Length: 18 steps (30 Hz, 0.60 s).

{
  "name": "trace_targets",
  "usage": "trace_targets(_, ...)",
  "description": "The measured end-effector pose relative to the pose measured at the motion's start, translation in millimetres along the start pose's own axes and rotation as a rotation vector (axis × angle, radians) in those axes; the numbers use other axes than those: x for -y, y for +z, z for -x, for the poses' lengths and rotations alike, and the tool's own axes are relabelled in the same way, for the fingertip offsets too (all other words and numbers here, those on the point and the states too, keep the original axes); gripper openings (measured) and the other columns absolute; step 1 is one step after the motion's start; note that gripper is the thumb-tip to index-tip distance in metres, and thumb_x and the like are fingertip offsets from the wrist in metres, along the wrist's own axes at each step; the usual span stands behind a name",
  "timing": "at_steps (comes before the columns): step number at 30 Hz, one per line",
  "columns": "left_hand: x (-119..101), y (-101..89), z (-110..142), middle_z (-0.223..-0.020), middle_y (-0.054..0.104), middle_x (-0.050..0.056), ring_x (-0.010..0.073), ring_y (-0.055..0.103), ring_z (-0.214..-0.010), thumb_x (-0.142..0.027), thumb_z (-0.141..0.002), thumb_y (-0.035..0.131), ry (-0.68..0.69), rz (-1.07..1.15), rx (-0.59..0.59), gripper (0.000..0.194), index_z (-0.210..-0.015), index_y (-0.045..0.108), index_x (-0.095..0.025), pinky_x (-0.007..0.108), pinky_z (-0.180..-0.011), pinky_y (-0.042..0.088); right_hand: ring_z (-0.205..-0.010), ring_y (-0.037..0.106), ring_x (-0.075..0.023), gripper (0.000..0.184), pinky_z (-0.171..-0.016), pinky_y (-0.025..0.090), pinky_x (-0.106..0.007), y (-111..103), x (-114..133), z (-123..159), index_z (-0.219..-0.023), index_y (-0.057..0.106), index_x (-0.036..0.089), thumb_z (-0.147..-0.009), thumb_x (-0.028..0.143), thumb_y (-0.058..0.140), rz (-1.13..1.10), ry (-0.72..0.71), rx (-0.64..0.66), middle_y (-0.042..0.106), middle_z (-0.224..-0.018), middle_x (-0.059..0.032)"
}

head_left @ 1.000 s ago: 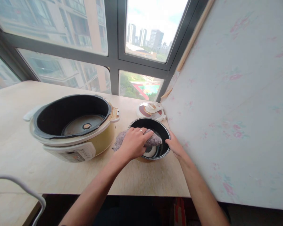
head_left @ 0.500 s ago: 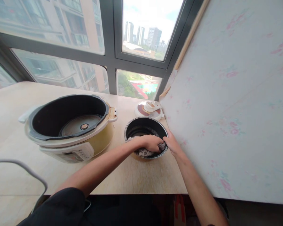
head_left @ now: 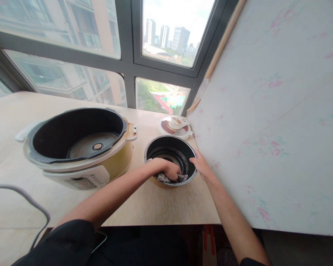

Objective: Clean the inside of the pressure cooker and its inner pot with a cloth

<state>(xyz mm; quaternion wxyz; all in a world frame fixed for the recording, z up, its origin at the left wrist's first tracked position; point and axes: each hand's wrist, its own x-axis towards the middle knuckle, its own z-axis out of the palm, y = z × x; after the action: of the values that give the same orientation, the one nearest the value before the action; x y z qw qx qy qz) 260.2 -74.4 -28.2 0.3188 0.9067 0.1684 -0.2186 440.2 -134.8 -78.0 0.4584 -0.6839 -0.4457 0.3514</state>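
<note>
A small black inner pot [head_left: 158,145] stands on the pale wooden counter [head_left: 169,203] near the wall. My left hand [head_left: 169,169] reaches down inside it, fingers closed on a grey cloth [head_left: 163,178] pressed against the pot's inner wall. My right hand [head_left: 201,166] grips the pot's right rim and holds it still. To the left sits a large cream rice cooker [head_left: 77,147] with its lid off, its dark bowl-shaped interior and heating plate showing.
A white round lid [head_left: 174,126] lies behind the pot by the window. A papered wall panel [head_left: 266,111] rises close on the right. A thin white bar [head_left: 22,199] curves in at the lower left. The counter's front edge runs just below my arms.
My left hand has gone from the top of the pot's rim down into the pot with the cloth. My right hand has stayed on the rim.
</note>
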Motion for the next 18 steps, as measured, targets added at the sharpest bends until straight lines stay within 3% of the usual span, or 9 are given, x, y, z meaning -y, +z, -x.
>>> trace_targets(2, 6, -2.7, 0, -0.119, 0.074, 0.009, 0.0315, 0.068, -0.106, -0.027, -0.073, 0.066, -0.064, -0.103, 0.089, 0.038, -0.11, 0.076, -0.026, 0.04, -0.089, 0.053, -0.096, 0.061, -0.0243, 0.053, -0.092, 0.047, -0.038, -2, 1, -1, -0.11, 0.065, 0.023, -0.059, 0.021, 0.051, 0.015, 0.004, 0.034, 0.07, -0.096, -0.0002)
trace_targets(4, 13, -3.4, 0, -0.126, 0.072, 0.009, 0.0312, 0.067, -0.112, -0.032, -0.076, 0.069, -0.108, -0.217, 0.08, 0.044, -0.12, 0.073, -0.028, 0.039, -0.091, 0.052, -0.096, 0.061, -0.0241, 0.052, -0.092, 0.047, -0.038, -4, 2, -2, -0.109, 0.065, 0.023, -0.059, 0.02, 0.052, 0.014, 0.0, 0.058, 0.07, -0.096, 0.0001)
trace_targets(7, 21, -0.9, -1, -0.127, 0.071, 0.009, 0.0306, 0.067, -0.111, -0.032, -0.081, 0.068, -0.138, -0.346, -0.063, 0.044, -0.125, 0.071, -0.03, 0.038, -0.089, 0.052, -0.096, 0.061, -0.0239, 0.052, -0.092, 0.048, -0.038, -5, 3, -2, -0.109, 0.065, 0.024, -0.06, 0.02, 0.052, 0.003, -0.006, 0.08, 0.07, -0.097, 0.0006)
trace_targets(12, 29, 1.8, -7, -0.132, 0.063, 0.023, 0.0398, 0.061, -0.118, -0.019, -0.087, 0.06, -0.265, -0.438, -0.295, 0.037, -0.122, 0.07, -0.015, 0.051, -0.094, 0.048, -0.096, 0.061, -0.0241, 0.055, -0.092, 0.047, -0.039, -5, 5, 0, -0.112, 0.065, 0.024, -0.059, 0.019, 0.052, 0.002, -0.001, 0.077, 0.07, -0.098, 0.0006)
trace_targets(18, 38, -2.8, -24, -0.132, 0.06, 0.024, 0.0376, 0.057, -0.123, -0.01, -0.092, 0.048, -0.35, -0.413, -0.409, 0.039, -0.127, 0.066, -0.01, 0.049, -0.096, 0.047, -0.092, 0.061, -0.0237, 0.051, -0.089, 0.047, -0.038, -3, 3, 1, -0.109, 0.065, 0.023, -0.06, 0.02, 0.051, 0.006, -0.014, 0.05, 0.07, -0.093, 0.0004)
